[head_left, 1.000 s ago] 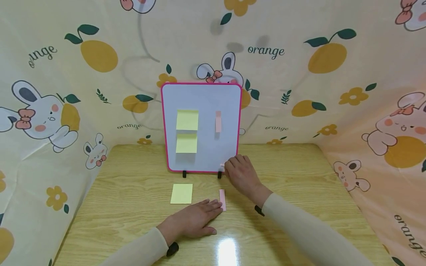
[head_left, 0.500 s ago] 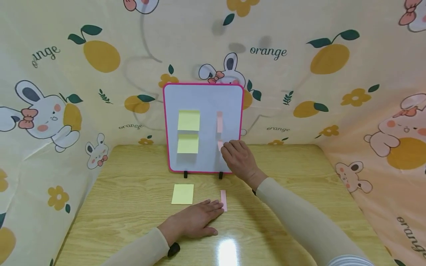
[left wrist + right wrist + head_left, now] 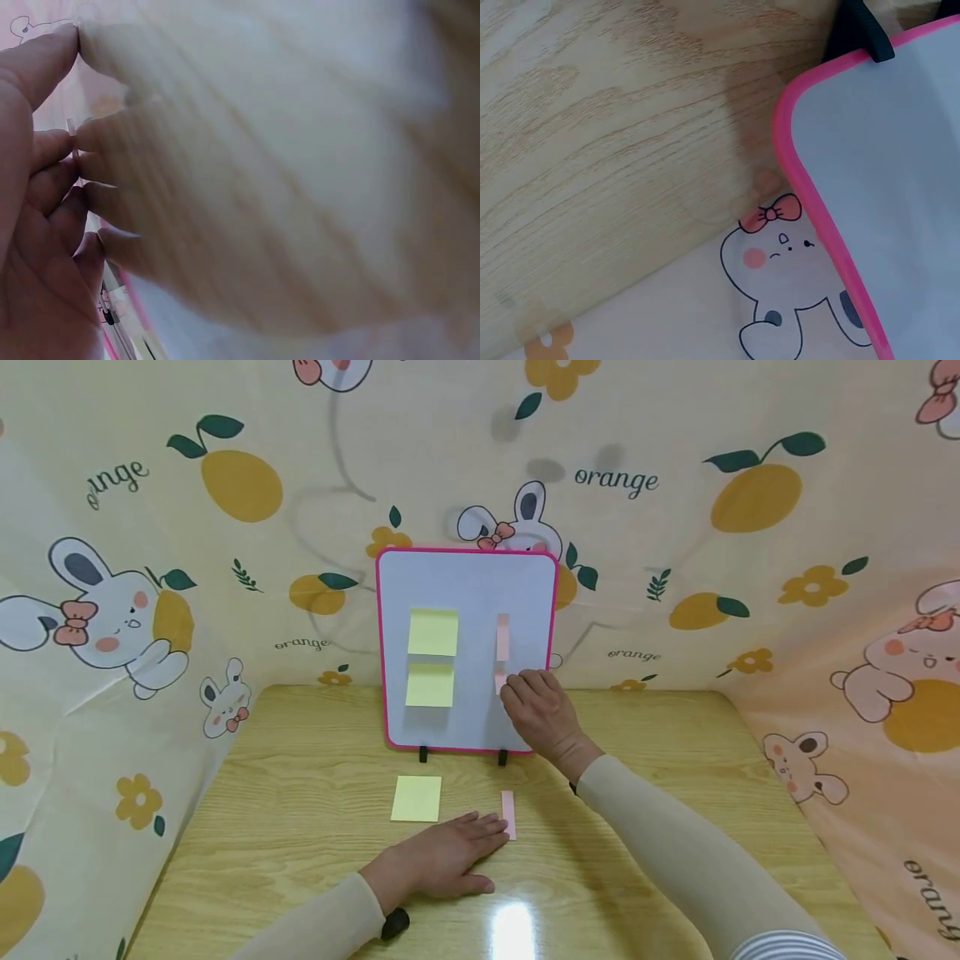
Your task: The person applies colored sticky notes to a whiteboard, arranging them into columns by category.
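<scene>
A whiteboard (image 3: 472,581) with a pink rim stands upright on the table in the head view. Two yellow sticky notes, an upper one (image 3: 432,632) and a lower one (image 3: 430,685), are on its left side. A narrow pink sticky strip (image 3: 503,637) is on its right side. Just below that, my right hand (image 3: 546,714) pinches another pink sticky strip (image 3: 499,683) at the board's face. My left hand (image 3: 446,860) lies flat on the table, fingers straight, fingertips at the edge of a third pink sticky strip (image 3: 509,814). The right wrist view shows no hand.
A yellow sticky note (image 3: 416,798) lies on the wood-grain table (image 3: 300,827) in front of the board. Black feet (image 3: 423,754) hold the board's lower edge. Printed cloth (image 3: 630,543) with rabbits and oranges encloses the back and sides.
My right hand has risen from the board's lower right corner, bringing the pinched pink strip up beneath the upper one. The left hand stays where it was. The head view has shifted slightly.
</scene>
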Demonstrator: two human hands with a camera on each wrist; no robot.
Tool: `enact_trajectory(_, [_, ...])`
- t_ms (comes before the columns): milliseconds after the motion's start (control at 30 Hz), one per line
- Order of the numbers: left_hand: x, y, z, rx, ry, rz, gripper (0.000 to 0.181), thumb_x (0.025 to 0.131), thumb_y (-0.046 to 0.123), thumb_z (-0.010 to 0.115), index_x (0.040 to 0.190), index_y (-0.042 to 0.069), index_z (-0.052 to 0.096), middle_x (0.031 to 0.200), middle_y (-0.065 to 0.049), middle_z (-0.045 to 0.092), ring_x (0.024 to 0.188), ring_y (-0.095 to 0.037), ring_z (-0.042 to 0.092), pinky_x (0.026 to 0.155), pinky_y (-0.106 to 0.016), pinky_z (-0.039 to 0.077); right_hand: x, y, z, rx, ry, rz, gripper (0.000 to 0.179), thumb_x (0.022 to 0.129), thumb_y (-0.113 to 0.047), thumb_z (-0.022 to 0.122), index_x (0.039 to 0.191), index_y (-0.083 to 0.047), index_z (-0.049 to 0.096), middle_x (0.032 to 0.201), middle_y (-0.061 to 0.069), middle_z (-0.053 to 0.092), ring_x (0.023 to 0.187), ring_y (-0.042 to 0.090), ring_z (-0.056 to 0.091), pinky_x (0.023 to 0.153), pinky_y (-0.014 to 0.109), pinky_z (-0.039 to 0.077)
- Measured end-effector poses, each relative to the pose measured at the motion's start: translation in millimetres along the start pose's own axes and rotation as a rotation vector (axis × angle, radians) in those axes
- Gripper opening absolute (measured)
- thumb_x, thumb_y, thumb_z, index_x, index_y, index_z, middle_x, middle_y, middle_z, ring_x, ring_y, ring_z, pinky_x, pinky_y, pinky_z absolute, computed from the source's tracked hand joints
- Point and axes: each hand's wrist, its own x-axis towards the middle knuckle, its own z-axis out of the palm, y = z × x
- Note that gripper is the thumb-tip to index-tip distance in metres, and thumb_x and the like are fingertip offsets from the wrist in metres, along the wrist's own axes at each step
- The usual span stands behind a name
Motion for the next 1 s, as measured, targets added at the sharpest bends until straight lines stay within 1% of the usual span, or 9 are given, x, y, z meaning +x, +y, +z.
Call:
enact_trajectory(233, [-0.4, 0.2, -0.8, -0.005, -0.01, -0.005, 0.07, 0.11, 0.053, 0.047, 0.165, 0.011, 0.038, 0.172, -0.004, 0.034, 0.16, -0.016, 0.029, 0.133, -0.036, 0.024, -1.3, 1.4, 4.4, -0.006, -0.014, 0.005, 0.027, 0.105, -0.005, 0.055, 0.078, -0.006, 0.056, 0.086, 0.008, 0.066, 0.086, 0.028, 0.062, 0.075, 0.036, 0.054])
enact_trajectory(433, [-1.4, 0.7, -1.8, -0.015, -0.009, -0.015, 0.07, 0.109, 0.054, 0.048, 0.165, 0.012, 0.037, 0.172, -0.003, 0.033, 0.16, -0.017, 0.03, 0.133, -0.037, 0.025, -1.3, 0.7, 6.6, -0.009, -0.056, 0.019, 0.025, 0.105, -0.007, 0.053, 0.081, -0.006, 0.056, 0.088, 0.009, 0.066, 0.088, 0.028, 0.063, 0.075, 0.037, 0.054])
enact_trajectory(633, [-2.2, 2.1, -3.0, -0.032, -0.011, -0.016, 0.07, 0.109, 0.055, 0.048, 0.165, 0.013, 0.038, 0.172, -0.003, 0.034, 0.16, -0.018, 0.029, 0.133, -0.036, 0.025, -6.3, -1.3, 9.5, -0.005, -0.089, 0.026, 0.021, 0.104, -0.01, 0.059, 0.083, -0.005, 0.059, 0.09, 0.009, 0.068, 0.089, 0.029, 0.065, 0.076, 0.037, 0.055])
enact_trajectory(833, [-2.1, 1.2, -0.8, -0.046, -0.013, -0.023, 0.07, 0.109, 0.053, 0.048, 0.165, 0.013, 0.037, 0.173, -0.002, 0.033, 0.161, -0.017, 0.028, 0.133, -0.036, 0.023, -8.2, -3.9, 12.0, 0.014, -0.089, 0.02, 0.016, 0.101, -0.009, 0.066, 0.085, -0.004, 0.063, 0.091, 0.01, 0.068, 0.09, 0.029, 0.065, 0.077, 0.038, 0.056])
enact_trajectory(1000, [-2.2, 1.0, -0.6, -0.056, -0.008, -0.021, 0.07, 0.109, 0.053, 0.048, 0.165, 0.012, 0.037, 0.173, -0.003, 0.033, 0.161, -0.018, 0.028, 0.133, -0.036, 0.023, -7.8, -5.7, 12.8, 0.003, -0.095, 0.026, 0.01, 0.096, -0.01, 0.074, 0.094, -0.002, 0.068, 0.096, 0.01, 0.069, 0.092, 0.029, 0.065, 0.081, 0.038, 0.058])
